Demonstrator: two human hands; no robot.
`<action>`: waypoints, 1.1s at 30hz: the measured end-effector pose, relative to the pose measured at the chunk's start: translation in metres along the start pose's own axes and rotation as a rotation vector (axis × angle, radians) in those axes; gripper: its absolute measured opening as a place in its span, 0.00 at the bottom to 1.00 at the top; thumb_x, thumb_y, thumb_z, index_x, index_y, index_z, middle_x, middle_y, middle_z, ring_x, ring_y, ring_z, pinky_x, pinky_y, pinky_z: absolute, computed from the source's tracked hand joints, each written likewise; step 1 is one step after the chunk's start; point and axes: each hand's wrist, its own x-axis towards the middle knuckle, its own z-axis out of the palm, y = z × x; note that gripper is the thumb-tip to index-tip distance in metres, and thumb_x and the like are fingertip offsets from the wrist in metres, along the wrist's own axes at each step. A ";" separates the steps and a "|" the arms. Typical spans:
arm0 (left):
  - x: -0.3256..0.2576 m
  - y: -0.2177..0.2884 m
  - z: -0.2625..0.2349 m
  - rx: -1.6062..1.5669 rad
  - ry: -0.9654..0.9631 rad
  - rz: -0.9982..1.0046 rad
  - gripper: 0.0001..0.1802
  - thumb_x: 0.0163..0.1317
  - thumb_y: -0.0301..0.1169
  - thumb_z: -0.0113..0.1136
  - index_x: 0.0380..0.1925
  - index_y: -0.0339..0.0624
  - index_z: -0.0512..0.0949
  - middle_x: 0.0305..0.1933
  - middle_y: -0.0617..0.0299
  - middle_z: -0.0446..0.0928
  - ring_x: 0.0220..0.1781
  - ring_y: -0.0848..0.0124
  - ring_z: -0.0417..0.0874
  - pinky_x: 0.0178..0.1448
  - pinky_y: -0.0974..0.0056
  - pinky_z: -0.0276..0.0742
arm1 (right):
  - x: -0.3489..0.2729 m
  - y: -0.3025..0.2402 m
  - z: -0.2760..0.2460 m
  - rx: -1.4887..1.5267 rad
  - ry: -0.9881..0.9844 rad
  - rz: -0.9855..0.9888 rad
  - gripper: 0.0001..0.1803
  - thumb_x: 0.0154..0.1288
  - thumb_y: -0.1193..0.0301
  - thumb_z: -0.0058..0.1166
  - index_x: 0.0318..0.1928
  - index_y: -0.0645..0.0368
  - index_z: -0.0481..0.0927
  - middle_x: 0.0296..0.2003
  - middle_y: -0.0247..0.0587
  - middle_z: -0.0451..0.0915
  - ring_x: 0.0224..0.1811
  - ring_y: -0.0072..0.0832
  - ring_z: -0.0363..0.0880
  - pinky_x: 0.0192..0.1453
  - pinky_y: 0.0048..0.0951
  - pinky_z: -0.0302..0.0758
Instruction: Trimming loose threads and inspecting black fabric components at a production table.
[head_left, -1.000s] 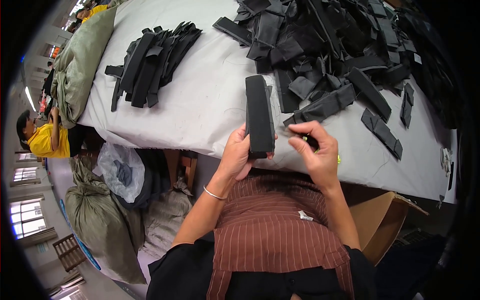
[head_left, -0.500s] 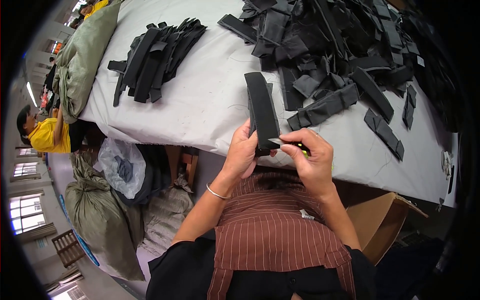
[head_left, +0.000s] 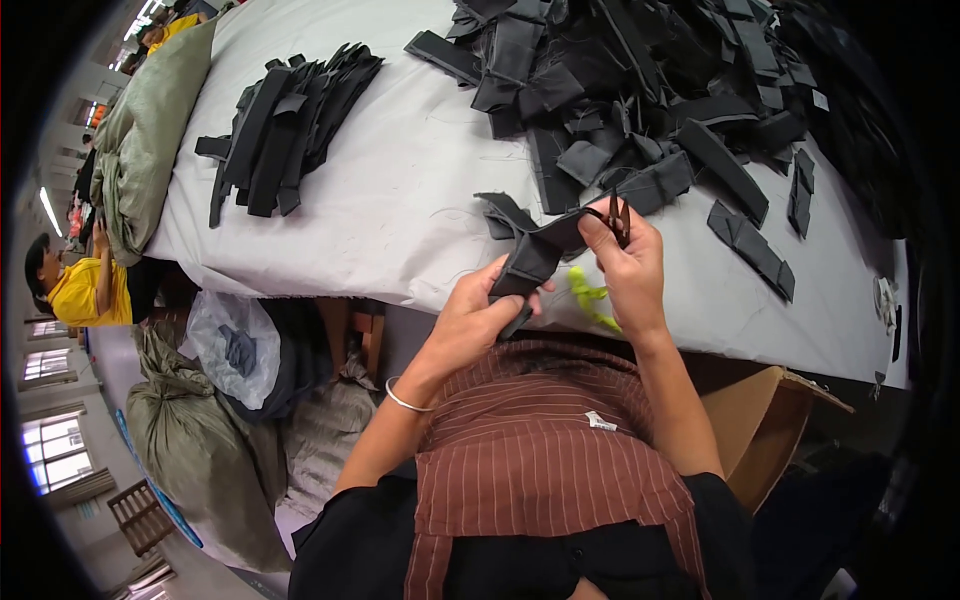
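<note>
A wide tabletop [head_left: 400,190], covered with white cloth, carries all the black fabric pieces. The largest thing on it is a loose, high heap of black fabric strips [head_left: 620,95], which spreads over its far right part, many pieces crossing one another. A long grey-green woven sack [head_left: 155,125] lies along the left edge. Between this sack and the heap, nearer to the left edge, is a smaller bundle of long black strips [head_left: 270,130], placed roughly side by side and overlapping. Two short flat black pieces [head_left: 752,250] lie apart from the heap, toward the near right corner.

The black fabric strip in work [head_left: 532,262] is held in the air, above the middle of the near edge; it is bent, and one end flares up to the left. The left hand [head_left: 485,308] grasps its lower part between thumb and fingers. The right hand [head_left: 632,268] is closed around small dark metal snips [head_left: 621,222], their points upward, and its thumb and finger also pinch the right end of the strip. A bright lime-green cord [head_left: 588,292] hangs beside the right hand; whether it is tied to the snips, I cannot tell.
</note>
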 end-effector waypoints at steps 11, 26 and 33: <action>-0.029 0.058 0.016 0.313 0.195 0.152 0.13 0.59 0.29 0.56 0.40 0.31 0.74 0.32 0.61 0.72 0.35 0.75 0.69 0.42 0.70 0.66 | -0.004 -0.035 0.005 0.409 -0.093 0.176 0.06 0.67 0.72 0.55 0.32 0.58 0.75 0.17 0.18 0.62 0.17 0.08 0.53 0.19 0.17 0.48; 0.006 0.016 -0.008 0.280 0.037 0.311 0.13 0.59 0.24 0.56 0.42 0.28 0.75 0.50 0.55 0.74 0.51 0.70 0.73 0.58 0.67 0.66 | 0.019 -0.001 -0.011 0.437 -0.038 0.319 0.03 0.68 0.71 0.54 0.38 0.57 0.76 0.21 0.20 0.65 0.18 0.10 0.58 0.22 0.17 0.56; 0.008 0.002 -0.014 0.173 0.275 0.290 0.12 0.61 0.25 0.60 0.43 0.29 0.77 0.48 0.61 0.75 0.48 0.75 0.74 0.54 0.71 0.68 | -0.004 -0.015 -0.003 -0.141 0.033 -0.039 0.17 0.61 0.75 0.61 0.51 0.59 0.76 0.36 0.30 0.76 0.37 0.15 0.71 0.43 0.18 0.71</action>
